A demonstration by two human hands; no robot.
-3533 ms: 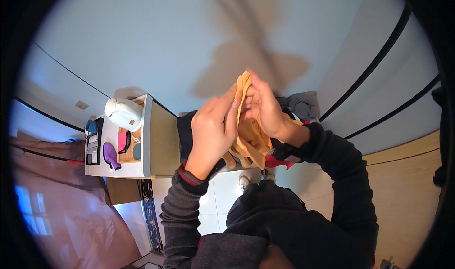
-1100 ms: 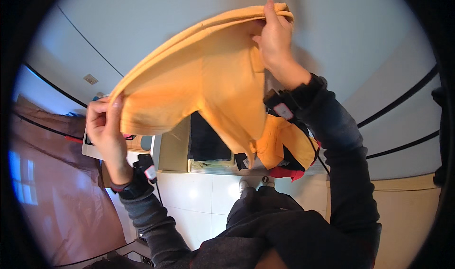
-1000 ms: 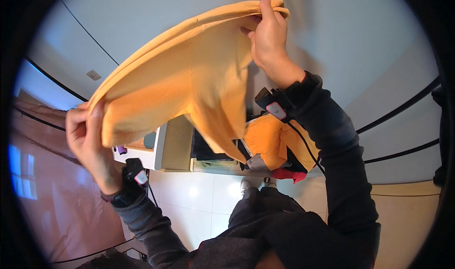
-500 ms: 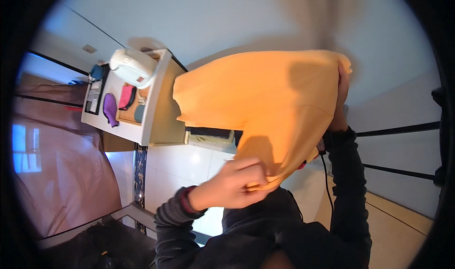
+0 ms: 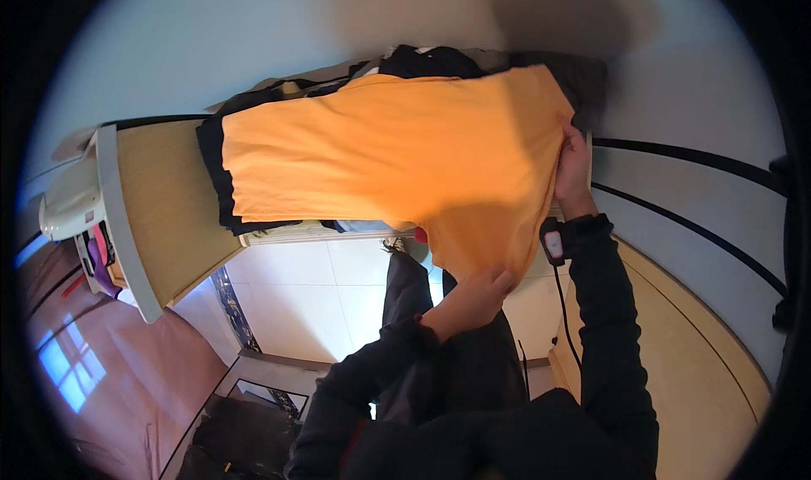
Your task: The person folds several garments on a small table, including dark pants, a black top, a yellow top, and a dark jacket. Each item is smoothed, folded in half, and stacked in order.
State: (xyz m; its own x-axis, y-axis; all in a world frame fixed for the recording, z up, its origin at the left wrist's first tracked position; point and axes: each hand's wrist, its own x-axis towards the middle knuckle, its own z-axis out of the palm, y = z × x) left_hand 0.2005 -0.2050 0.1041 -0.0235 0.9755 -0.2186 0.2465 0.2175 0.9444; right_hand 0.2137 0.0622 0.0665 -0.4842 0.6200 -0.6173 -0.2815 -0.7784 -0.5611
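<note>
While the left hand and right hand grip the yellow garment, dark clothes under it on a pale ledge, tiled floor below, bluish wall behind

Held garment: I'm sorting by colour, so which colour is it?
The garment is plain yellow-orange, best seen in the head view.

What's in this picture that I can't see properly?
All in the head view:
Right hand: some fingers are behind the orange cloth.
Dark clothes: partly covered by the orange cloth.
Purple thing: too small to tell what it is.
Pinkish fabric: cut off by the picture's dark rim.
</note>
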